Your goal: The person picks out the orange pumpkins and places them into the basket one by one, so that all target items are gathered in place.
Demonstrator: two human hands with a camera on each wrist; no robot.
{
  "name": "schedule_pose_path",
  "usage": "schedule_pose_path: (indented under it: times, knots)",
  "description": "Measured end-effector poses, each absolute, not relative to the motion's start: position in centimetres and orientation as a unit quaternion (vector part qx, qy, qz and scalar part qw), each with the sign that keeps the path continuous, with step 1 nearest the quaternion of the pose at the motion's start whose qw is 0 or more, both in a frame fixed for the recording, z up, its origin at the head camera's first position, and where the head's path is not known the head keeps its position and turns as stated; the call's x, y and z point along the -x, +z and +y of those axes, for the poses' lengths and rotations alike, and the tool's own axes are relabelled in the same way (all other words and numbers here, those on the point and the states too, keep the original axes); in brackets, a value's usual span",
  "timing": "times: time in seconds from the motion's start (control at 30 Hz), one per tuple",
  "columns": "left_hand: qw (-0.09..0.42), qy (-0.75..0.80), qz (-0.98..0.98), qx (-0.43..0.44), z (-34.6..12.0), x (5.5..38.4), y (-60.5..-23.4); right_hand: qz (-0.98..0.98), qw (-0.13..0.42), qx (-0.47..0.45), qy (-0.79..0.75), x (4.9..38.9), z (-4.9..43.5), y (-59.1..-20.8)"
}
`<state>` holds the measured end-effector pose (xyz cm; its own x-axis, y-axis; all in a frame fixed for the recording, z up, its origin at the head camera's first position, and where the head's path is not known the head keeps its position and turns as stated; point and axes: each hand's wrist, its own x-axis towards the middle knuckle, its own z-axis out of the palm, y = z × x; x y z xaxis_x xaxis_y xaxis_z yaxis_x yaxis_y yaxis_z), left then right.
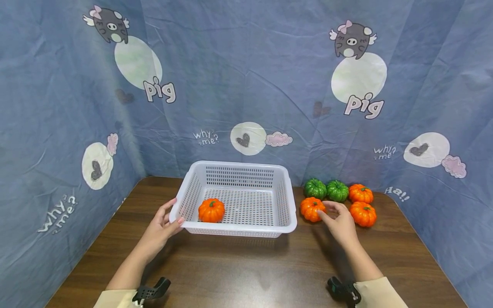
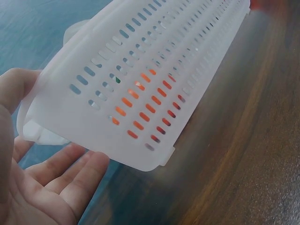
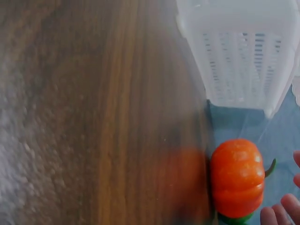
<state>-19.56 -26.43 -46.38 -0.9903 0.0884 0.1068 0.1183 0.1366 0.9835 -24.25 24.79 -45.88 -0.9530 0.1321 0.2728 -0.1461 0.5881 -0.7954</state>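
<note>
My left hand grips the front left corner of a white plastic basket, thumb on the near side of the rim. Through the slots in the left wrist view, the orange of a pumpkin shows; from the head this orange pumpkin sits inside at the basket's left front. My right hand reaches beside another orange pumpkin, right of the basket. In the right wrist view that pumpkin rests on the table with its green stem toward my parted fingers, and a gap shows between them.
Two green pumpkins, one at the left and one beside it, stand at the table's back edge. Two more orange pumpkins, one behind and one in front, lie right of my right hand. A blue printed cloth hangs behind the wooden table.
</note>
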Motion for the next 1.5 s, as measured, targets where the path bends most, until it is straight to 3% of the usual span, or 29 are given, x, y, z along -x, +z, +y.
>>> schedule_pose_path:
  times: [1.5]
  knots:
    - [0.008,-0.649,-0.758,0.064,-26.6,19.7,-46.8,-0.885,0.063,0.036,0.46,26.3,24.8,-47.6]
